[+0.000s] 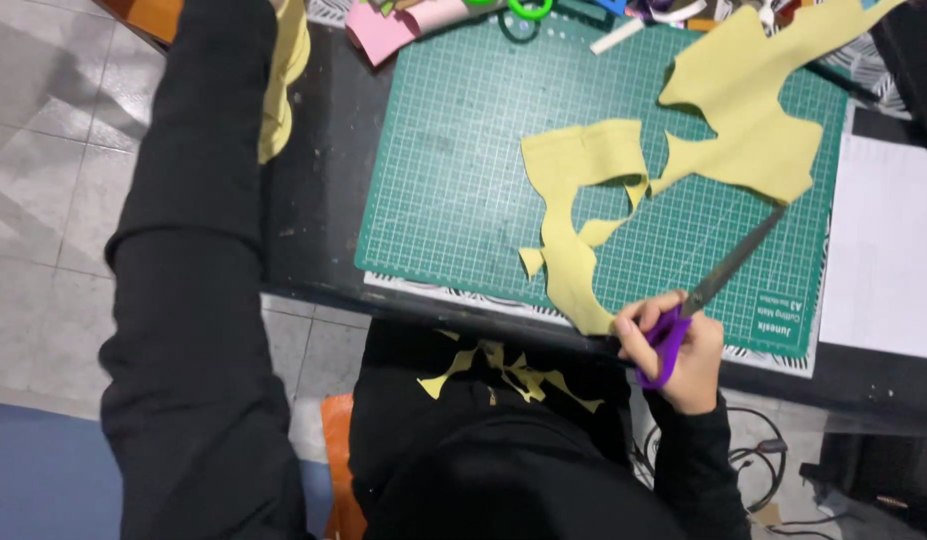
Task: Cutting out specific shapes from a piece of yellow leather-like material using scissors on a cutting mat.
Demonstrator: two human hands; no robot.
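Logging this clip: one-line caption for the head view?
Right hand holds purple-handled scissors over yellow felt on a green cutting mat; left sleeve reaches off-frame.

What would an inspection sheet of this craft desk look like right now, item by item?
Surface: green cutting mat on a dark desk.
Job's things: yellow sheet, cut into irregular shapes; purple-handled scissors.
Clutter: pink paper, green scissor handles, white paper, yellow scraps on the lap.
Grippers: right hand holds the scissors; left hand out of view, its sleeve stretches past the top edge.
Cables: black cord on the floor.
Surroundings: grey tiled floor.
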